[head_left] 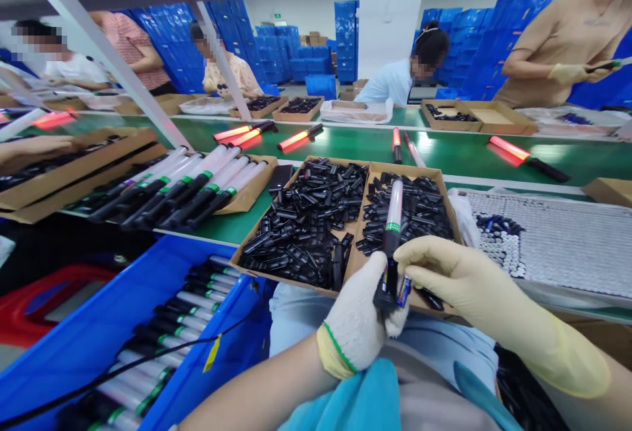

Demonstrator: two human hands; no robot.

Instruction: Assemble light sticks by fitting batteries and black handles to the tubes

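A light baton (pixel 394 233) with a clear tube, a green band and a black handle stands upright in my left hand (pixel 358 312), which wears a white knitted glove. Its handle is open at the side, with a battery showing inside. My right hand (pixel 434 266), in a pale yellow rubber glove, pinches a blue battery (pixel 403 291) beside the handle's lower part. Behind the hands sit two cardboard trays: the left tray (pixel 236 258) and the right tray (pixel 447 204), both full of small black plastic parts (pixel 316 207).
Several batons (pixel 197 184) lie at the left, above a blue bin (pixel 162 266) holding more. Lit red batons (pixel 511 148) rest on the green conveyor (pixel 444 148). A battery tray (pixel 557 240) is at the right. Several people work across the line.
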